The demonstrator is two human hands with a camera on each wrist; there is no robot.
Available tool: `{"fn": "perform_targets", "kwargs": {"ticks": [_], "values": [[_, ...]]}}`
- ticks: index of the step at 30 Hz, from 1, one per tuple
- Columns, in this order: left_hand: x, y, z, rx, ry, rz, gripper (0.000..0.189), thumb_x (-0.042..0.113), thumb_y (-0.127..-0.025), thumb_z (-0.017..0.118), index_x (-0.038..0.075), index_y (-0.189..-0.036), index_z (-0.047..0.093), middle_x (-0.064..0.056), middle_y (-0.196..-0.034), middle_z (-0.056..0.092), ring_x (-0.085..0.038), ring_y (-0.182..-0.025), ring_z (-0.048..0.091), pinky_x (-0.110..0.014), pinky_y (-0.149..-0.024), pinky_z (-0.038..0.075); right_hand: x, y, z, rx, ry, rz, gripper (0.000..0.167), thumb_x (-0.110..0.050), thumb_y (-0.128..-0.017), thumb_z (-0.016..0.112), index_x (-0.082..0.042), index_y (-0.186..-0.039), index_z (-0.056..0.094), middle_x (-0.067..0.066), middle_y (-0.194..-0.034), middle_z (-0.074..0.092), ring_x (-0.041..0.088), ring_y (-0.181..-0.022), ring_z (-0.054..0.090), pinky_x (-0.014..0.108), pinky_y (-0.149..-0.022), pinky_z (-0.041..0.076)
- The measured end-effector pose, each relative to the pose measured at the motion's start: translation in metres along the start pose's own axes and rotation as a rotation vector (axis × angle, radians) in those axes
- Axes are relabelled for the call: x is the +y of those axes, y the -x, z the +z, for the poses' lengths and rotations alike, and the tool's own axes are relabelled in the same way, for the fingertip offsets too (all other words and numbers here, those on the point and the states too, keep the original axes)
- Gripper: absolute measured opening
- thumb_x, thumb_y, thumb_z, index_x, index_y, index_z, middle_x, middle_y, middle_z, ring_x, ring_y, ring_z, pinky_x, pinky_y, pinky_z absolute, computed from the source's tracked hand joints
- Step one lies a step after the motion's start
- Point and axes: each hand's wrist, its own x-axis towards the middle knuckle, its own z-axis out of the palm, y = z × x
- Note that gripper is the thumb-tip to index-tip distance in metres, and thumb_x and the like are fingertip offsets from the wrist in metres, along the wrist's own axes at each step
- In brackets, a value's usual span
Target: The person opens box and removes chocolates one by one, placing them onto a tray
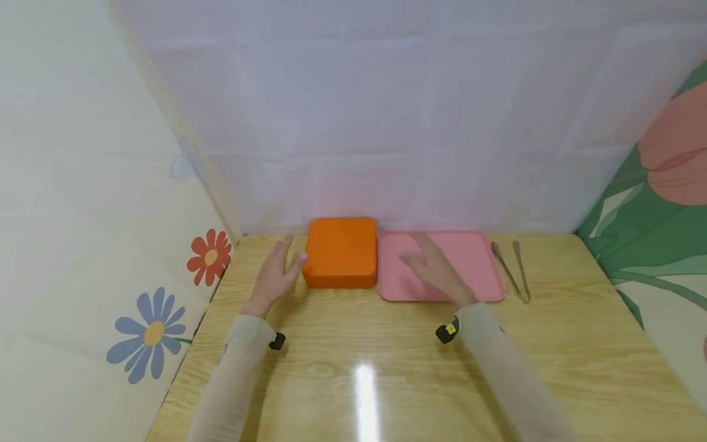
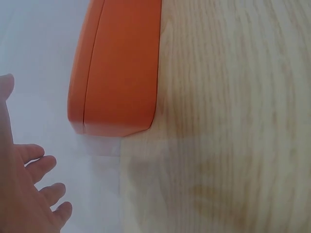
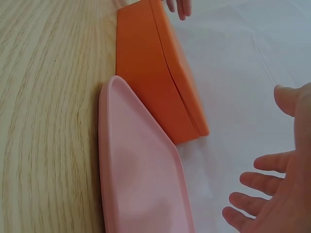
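Observation:
An orange lidded box (image 1: 341, 250) sits at the back of the wooden table, with a thin seam between lid and body in both wrist views. My left hand (image 1: 274, 273) is held just left of the box, fingers extended and thumb pointing toward it, holding nothing. Directly right of the box lies a pink rectangular tray (image 1: 469, 267), its left edge against the box. My right hand (image 1: 433, 267) hovers over this tray, fingers extended, with nothing in it. In the right wrist view the right hand (image 3: 277, 189) has its thumb spread from the fingers.
Metal tongs (image 1: 510, 273) lie spread on the table to the right of the tray. A pale cloth wall (image 1: 386, 123) rises behind the box and tray. Flower-patterned panels (image 1: 72, 258) flank the wooden table (image 1: 331, 344).

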Motion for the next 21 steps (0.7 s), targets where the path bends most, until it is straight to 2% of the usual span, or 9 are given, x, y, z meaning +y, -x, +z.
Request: {"fn": "perform_targets", "kwargs": {"ticks": [5, 14, 21], "values": [[-0.001, 0.002, 0.003, 0.001, 0.003, 0.002, 0.083, 0.061, -0.11, 0.045, 0.012, -0.173, 0.02, -0.016, -0.178, 0.02, -0.044, -0.165, 0.015, -0.067, -0.131, 0.015, -0.003, -0.005, 0.005, -0.01, -0.002, 0.023, 0.074, -0.052, -0.11, 0.053, -0.021, -0.171, 0.028, 0.012, -0.176, 0.027, 0.035, -0.163, 0.026, 0.065, -0.13, 0.021], [-0.003, 0.005, 0.009, -0.022, 0.011, 0.002, 0.084, 0.061, -0.11, 0.046, 0.013, -0.173, 0.019, -0.018, -0.178, 0.021, -0.045, -0.165, 0.015, -0.067, -0.131, 0.015, -0.007, -0.008, 0.013, -0.019, -0.03, 0.046, 0.076, -0.051, -0.11, 0.053, -0.013, -0.17, 0.028, 0.013, -0.176, 0.027, 0.036, -0.163, 0.026, 0.063, -0.131, 0.021], [-0.004, 0.007, 0.012, -0.03, 0.027, -0.002, 0.084, 0.06, -0.109, 0.05, 0.011, -0.172, 0.022, -0.018, -0.177, 0.024, -0.043, -0.165, 0.015, -0.065, -0.131, 0.016, -0.009, -0.01, 0.021, -0.005, -0.054, 0.022, 0.072, -0.047, -0.111, 0.054, -0.014, -0.17, 0.03, 0.015, -0.175, 0.03, 0.037, -0.161, 0.029, 0.064, -0.13, 0.023]]}}
